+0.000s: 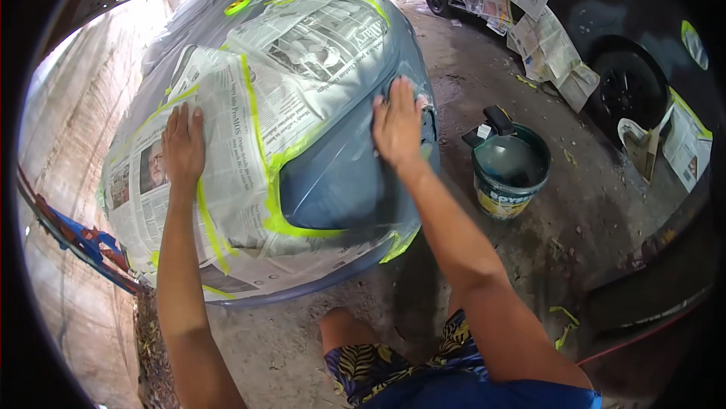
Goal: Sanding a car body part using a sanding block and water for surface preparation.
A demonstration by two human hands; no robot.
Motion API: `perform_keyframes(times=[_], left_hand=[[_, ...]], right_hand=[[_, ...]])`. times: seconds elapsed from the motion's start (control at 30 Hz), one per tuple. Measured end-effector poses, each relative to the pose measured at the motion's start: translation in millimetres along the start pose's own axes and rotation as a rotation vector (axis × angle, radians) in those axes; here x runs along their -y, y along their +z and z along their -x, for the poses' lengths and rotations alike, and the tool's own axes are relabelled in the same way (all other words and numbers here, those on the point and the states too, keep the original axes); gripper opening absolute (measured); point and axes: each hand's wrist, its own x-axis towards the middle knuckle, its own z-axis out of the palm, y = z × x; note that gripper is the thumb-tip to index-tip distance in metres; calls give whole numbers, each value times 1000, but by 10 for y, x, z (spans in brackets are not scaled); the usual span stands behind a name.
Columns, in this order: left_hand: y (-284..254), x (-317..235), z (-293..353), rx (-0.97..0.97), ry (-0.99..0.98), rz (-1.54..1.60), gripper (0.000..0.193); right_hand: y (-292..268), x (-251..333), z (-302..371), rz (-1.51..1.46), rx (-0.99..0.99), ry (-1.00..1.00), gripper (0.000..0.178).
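Note:
A car in front of me is masked with newspaper (302,54) held by yellow-green tape (252,106). Between the sheets a bare blue-grey body panel (333,171) shows. My left hand (183,140) lies flat on the newspaper, fingers stretched out. On the panel's right side rests my right hand (398,122), palm down with its fingers extended. Whether anything thin lies under that palm is hidden. To its right, a dark green bucket (488,186) of cloudy liquid stands on the ground, with a black block-like object (497,119) on its far rim.
A roll of yellow tape (237,6) lies on the masked car. At the right stands a dark car (560,1) with newspaper (556,50) hanging from it. Torn tape scraps (563,326) lie on the concrete floor (461,91). A pale wall (83,129) rises on the left.

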Motion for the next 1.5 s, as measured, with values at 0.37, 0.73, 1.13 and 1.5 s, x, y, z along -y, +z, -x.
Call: perform_keyframes(times=[0.37,0.73,1.13,1.5], left_hand=[[-46,13,28,-5,-21,-55,67],[-26,31,30,-6,-39,-69,69],[-15,12,24,-1,-38,-90,70],[-41,-14,27,-12,-26,-68,68]], right_hand=[[78,141,272,39,54,2,55],[-11,246,491,-3,84,-137,57],[53,-39,165,111,116,-98,55],[105,-145,-17,138,88,-77,55]])
